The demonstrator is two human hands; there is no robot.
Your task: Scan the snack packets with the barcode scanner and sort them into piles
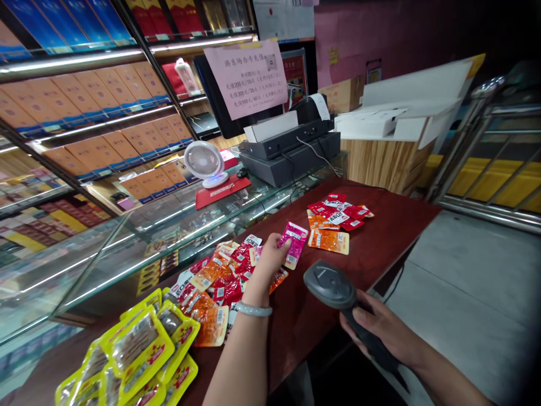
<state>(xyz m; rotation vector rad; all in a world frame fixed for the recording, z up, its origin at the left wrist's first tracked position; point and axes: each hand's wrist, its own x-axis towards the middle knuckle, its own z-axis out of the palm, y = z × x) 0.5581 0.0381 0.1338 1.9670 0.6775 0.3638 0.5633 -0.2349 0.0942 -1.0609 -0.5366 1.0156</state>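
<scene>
My left hand (273, 254), with a pale bangle on its wrist, grips a magenta snack packet (295, 243) between thumb and fingers above the dark red counter. Around and under that forearm lies a heap of red and orange snack packets (211, 276). My right hand (376, 324) is wrapped round the handle of a black barcode scanner (332, 285), its head tilted toward the left over the counter's edge. Beyond both hands sits a smaller group of red and orange packets (336, 211), with one orange packet (328, 241) at its near side.
Yellow-edged packs (147, 344) are piled at the near left. A glass display case (169, 242) runs along the counter's far side, carrying a small white fan (205, 162) and a black cash drawer (291, 155). Metal railings (477, 146) stand at right.
</scene>
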